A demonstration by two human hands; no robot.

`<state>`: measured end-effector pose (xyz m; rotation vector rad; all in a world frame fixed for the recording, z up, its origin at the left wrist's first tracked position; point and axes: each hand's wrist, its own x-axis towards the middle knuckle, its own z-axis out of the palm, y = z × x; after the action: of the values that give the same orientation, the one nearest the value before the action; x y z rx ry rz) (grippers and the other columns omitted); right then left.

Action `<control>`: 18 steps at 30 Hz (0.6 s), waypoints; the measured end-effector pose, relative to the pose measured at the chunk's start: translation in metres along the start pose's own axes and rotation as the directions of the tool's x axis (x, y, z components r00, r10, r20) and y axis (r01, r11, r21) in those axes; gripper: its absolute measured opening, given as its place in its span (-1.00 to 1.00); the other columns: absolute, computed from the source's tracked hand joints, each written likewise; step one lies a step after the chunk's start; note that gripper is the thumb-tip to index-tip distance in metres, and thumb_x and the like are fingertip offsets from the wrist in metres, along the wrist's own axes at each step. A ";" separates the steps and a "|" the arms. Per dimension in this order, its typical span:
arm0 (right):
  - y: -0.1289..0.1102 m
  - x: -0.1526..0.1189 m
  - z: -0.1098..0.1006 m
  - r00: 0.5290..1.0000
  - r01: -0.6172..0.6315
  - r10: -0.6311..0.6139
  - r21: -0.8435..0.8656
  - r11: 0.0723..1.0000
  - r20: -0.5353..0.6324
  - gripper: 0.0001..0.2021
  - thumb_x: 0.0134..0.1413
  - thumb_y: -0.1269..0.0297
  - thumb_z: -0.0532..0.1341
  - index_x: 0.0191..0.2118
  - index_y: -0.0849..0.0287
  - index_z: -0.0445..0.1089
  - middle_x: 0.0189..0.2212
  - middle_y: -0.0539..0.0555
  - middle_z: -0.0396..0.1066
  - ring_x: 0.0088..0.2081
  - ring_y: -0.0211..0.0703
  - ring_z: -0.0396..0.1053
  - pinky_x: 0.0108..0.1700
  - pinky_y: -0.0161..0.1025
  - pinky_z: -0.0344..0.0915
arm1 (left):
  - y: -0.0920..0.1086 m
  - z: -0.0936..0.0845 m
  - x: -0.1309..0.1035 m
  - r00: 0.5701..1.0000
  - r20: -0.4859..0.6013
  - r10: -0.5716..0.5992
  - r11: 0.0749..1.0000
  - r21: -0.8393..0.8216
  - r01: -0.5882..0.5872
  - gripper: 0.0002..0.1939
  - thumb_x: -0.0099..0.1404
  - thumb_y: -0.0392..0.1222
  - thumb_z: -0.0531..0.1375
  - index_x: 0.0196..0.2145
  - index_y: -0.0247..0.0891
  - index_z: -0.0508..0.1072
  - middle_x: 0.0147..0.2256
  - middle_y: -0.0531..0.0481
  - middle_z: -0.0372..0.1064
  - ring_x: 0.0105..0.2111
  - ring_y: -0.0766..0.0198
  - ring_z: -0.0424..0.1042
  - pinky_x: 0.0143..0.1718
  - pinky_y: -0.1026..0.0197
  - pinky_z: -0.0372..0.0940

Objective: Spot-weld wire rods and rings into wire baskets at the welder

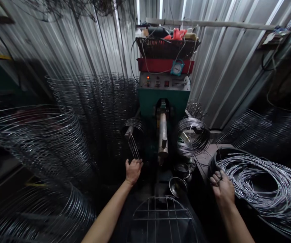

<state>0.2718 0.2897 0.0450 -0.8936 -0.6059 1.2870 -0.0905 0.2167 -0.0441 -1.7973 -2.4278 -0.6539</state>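
Observation:
My left hand [133, 171] is closed around the lower ends of several thin wire rods [133, 147], which hang below a small metal block left of the machine. My right hand [222, 188] has its fingers curled at the near left rim of a dark tub [213, 162]; what it grips, if anything, is too dark to make out. Large loops of shiny wire [254, 185] lie in the tub. Between my hands, a wire grid with a curved top [162, 218] rests low in front of me. The machine's metal arm [163, 135] points toward me.
The green machine [164, 98] stands ahead, with a basket [168, 47] on top. A wire coil [194, 135] hangs at its right. Tall stacks of wire rings [41, 141] fill the left side. A small metal bowl [177, 187] sits below the arm.

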 end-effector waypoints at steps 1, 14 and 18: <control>-0.006 -0.004 0.007 1.000 0.008 -0.008 0.025 1.000 0.003 -0.83 -0.11 0.25 0.25 -0.35 0.18 0.30 -0.70 -0.24 -0.04 -0.74 -0.50 -0.13 -0.74 -0.54 -0.15 | -0.002 -0.009 -0.008 0.998 -0.052 0.018 1.000 -0.017 -0.019 -0.62 0.38 -0.17 -0.11 -0.06 -0.20 0.44 -0.05 -0.14 0.40 0.08 0.07 0.23 0.23 -0.16 -0.37; -0.030 -0.113 0.018 0.970 0.001 0.071 -0.292 0.956 0.233 -0.72 -0.11 0.18 0.28 -0.24 0.15 0.36 -0.69 -0.22 0.04 -0.72 -0.48 -0.06 -0.71 -0.50 -0.11 | -0.008 -0.219 -0.041 0.844 -0.471 -0.256 0.925 -0.372 0.073 -0.60 0.38 -0.17 -0.08 0.09 -0.26 0.31 -0.40 -0.01 0.37 -0.38 0.30 0.31 -0.16 0.20 0.20; 0.004 -0.139 -0.001 0.901 -0.082 0.280 -0.502 0.861 0.333 -0.66 -0.07 0.08 0.25 -0.19 0.20 0.40 -0.70 -0.20 0.05 -0.72 -0.46 -0.06 -0.71 -0.46 -0.11 | -0.025 -0.214 -0.076 0.914 -0.084 -0.397 0.882 -0.311 0.354 -0.64 0.30 -0.25 0.00 0.02 -0.23 0.39 -0.40 -0.01 0.40 -0.35 0.23 0.31 -0.16 0.16 0.17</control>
<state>0.2422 0.1540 0.0540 -1.1226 -1.2259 1.5411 -0.1334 0.0649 0.1208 -1.2874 -2.7147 -1.1859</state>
